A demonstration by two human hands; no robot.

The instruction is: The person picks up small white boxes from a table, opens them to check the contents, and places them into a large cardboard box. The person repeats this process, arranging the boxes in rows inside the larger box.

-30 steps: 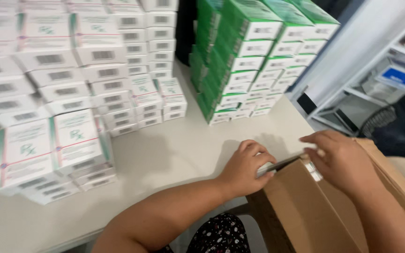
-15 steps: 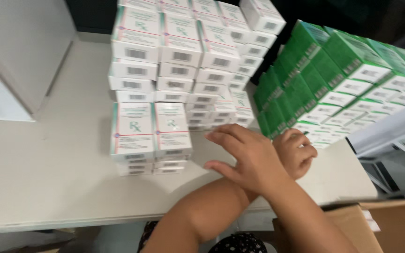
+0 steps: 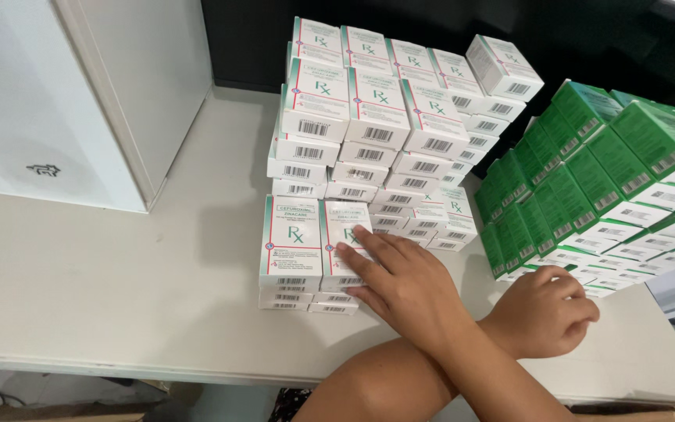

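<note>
Reaching across the left forearm, the right hand (image 3: 404, 285) has come away from the brown cardboard carton, where both hands were a second ago, and now lies on the short front stack of white medicine boxes (image 3: 294, 262). Its fingers (image 3: 357, 252) are spread and flat on the top face of the right-hand box of that stack, with the thumb along the stack's front side. The hand is open and touching, with nothing clasped in it yet. The left hand (image 3: 547, 312) has also left the carton. It rests on the pale surface (image 3: 119, 273) just in front of the green medicine boxes (image 3: 587, 180), curled into a loose fist, and nothing shows inside it. The view has swung left with the reach, so a white cabinet (image 3: 56, 101) now fills the far left and the cardboard carton has all but dropped out of the frame. The taller pile of white boxes (image 3: 376, 109) stands directly behind the short stack, touching it. Judged from the flat palm, the work has shifted from the carton to the front stack, which sits squarely under the right hand.
</note>
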